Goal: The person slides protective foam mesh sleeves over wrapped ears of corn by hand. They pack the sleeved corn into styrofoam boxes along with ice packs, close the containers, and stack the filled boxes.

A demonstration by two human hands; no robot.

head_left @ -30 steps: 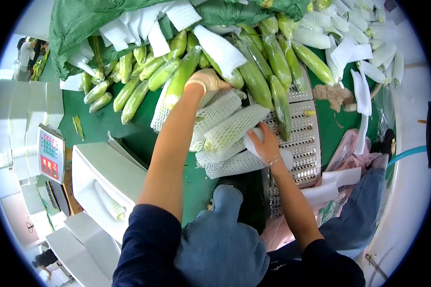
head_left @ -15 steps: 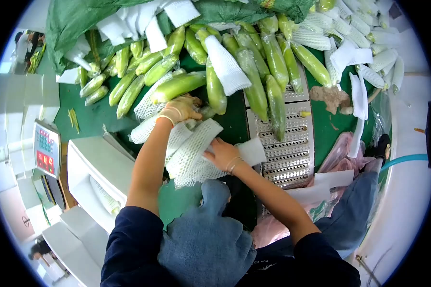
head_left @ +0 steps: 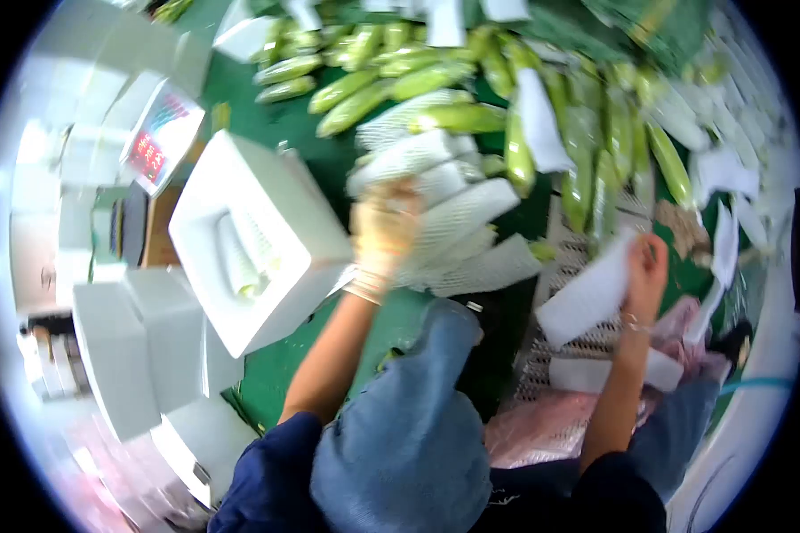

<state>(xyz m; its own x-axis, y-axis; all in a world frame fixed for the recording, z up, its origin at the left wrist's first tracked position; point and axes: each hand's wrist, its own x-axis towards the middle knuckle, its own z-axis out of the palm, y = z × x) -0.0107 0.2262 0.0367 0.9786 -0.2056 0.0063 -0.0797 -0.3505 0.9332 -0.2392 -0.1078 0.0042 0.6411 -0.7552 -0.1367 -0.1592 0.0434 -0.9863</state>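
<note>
Two hands now well apart: right hand (head_left: pixel 649 277) off pile, fingers closed on white foam sleeve (head_left: pixel 587 291) over metal grate (head_left: pixel 533 366); pile left to left hand (head_left: pixel 385 233) alone, gloved, at sleeved vegetables (head_left: pixel 468 210), fingers blurred, cannot tell. Foam box (head_left: pixel 309 209) between left hand and scale (head_left: pixel 156 149); film-wrapped vegetables (head_left: pixel 356 105) crowd counter's (head_left: pixel 329 160) far side

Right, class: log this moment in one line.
left hand: at netted vegetables; right hand: holding white wrap; white box: netted pieces inside

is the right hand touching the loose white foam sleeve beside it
Touching: the head view shows the right hand pinching the upper end of the white foam sleeve, with no gap between them.
</note>
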